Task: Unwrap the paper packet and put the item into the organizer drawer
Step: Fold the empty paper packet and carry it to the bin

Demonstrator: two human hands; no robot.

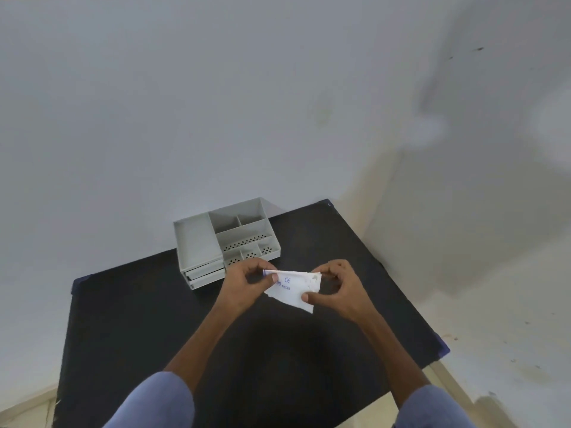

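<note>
A white paper packet (292,289) with blue print is held in the air above the black table (148,319), just in front of the organizer. My left hand (247,284) pinches its left end and my right hand (338,288) pinches its torn right end. The grey organizer (197,242) stands at the table's far edge against the wall, with open top compartments and two shallow drawers (205,274) at its front left. The drawers look slightly pulled out. What the packet holds is hidden.
The pale wall rises directly behind the organizer. The table's right edge (411,298) drops to a light floor. Blue sleeves cover my upper arms at the bottom of the view.
</note>
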